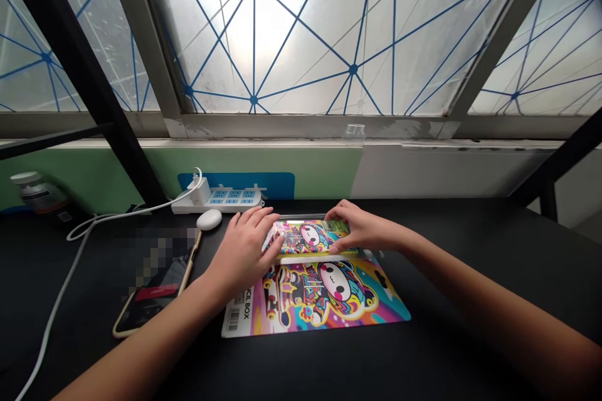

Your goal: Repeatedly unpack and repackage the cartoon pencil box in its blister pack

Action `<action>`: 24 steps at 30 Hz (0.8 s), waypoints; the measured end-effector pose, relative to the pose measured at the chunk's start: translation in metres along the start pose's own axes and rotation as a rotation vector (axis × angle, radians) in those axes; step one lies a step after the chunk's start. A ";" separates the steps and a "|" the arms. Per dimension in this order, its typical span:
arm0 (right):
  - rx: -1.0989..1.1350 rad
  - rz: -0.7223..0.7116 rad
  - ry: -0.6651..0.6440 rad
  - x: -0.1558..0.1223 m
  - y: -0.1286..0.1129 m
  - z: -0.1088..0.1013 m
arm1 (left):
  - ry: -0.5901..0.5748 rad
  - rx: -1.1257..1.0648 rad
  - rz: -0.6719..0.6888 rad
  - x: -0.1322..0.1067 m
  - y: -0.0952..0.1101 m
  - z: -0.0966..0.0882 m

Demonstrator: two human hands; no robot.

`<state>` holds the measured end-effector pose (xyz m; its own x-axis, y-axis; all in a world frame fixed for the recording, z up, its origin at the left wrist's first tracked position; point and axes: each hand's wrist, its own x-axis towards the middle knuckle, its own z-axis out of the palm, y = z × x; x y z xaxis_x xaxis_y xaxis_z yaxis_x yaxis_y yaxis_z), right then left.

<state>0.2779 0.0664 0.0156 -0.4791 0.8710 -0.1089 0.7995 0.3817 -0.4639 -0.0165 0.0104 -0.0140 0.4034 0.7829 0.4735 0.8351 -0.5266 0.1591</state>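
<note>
Flat glossy cartoon-print card [324,301] nearest; behind, rectangular shiny pencil box [308,237], left hand [244,252] and right hand [363,232] fingers clamped on its ends.

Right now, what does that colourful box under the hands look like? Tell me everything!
The pencil box is a flat, glossy rectangle printed with a white-faced cartoon character in pink, yellow and blue. It lies on the black table, just behind a printed card with the same picture. The left hand rests over its left end; the right hand grips its right end.
</note>
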 end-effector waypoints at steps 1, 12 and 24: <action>-0.006 -0.005 0.013 -0.001 -0.002 0.000 | -0.002 -0.006 -0.013 0.000 -0.002 0.000; -0.164 -0.055 0.267 -0.014 -0.023 0.009 | 0.061 -0.126 -0.053 0.002 -0.012 -0.001; -0.257 -0.396 0.722 -0.064 -0.033 0.009 | 0.394 0.049 0.353 -0.001 0.007 -0.036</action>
<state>0.2796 -0.0045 0.0302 -0.4620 0.6085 0.6452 0.7211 0.6813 -0.1262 -0.0243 -0.0061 0.0178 0.5000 0.3725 0.7818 0.6944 -0.7119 -0.1049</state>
